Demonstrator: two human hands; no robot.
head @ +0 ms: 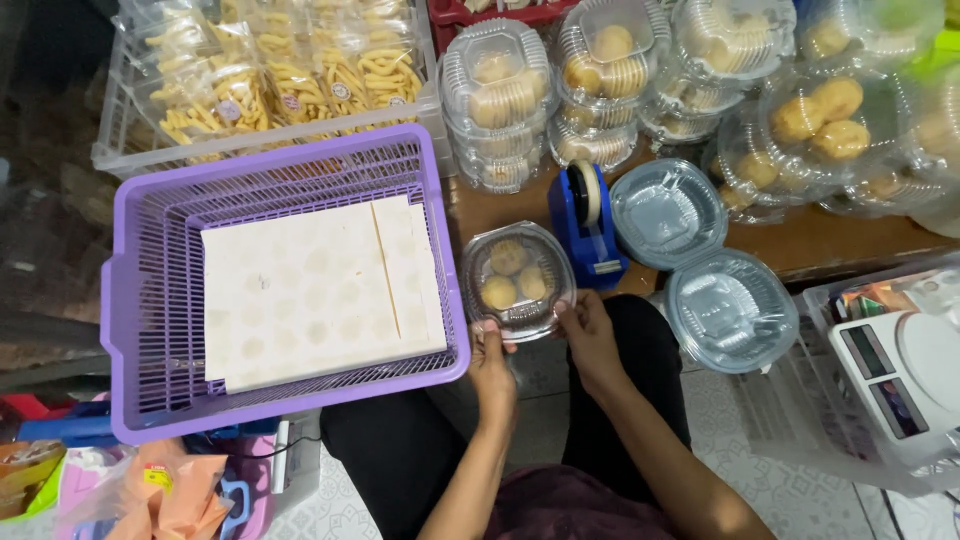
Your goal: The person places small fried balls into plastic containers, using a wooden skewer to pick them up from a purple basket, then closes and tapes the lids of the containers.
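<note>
A closed clear plastic clamshell container point(517, 279) with three round yellowish cookies inside sits between my hands at the table's front edge. My left hand point(490, 362) grips its near-left rim from below. My right hand point(587, 330) pinches its near-right rim. Just right of the container stands a blue tape dispenser point(588, 222). An open, empty clear clamshell point(700, 263) lies to the right of the dispenser, both halves facing up.
A purple plastic basket point(150, 300) lined with white paper sits at left. Stacks of filled clamshells point(600, 80) and a crate of bagged yellow snack sticks point(270, 75) fill the back. A white digital scale point(915, 380) stands at right. My dark-trousered legs are below.
</note>
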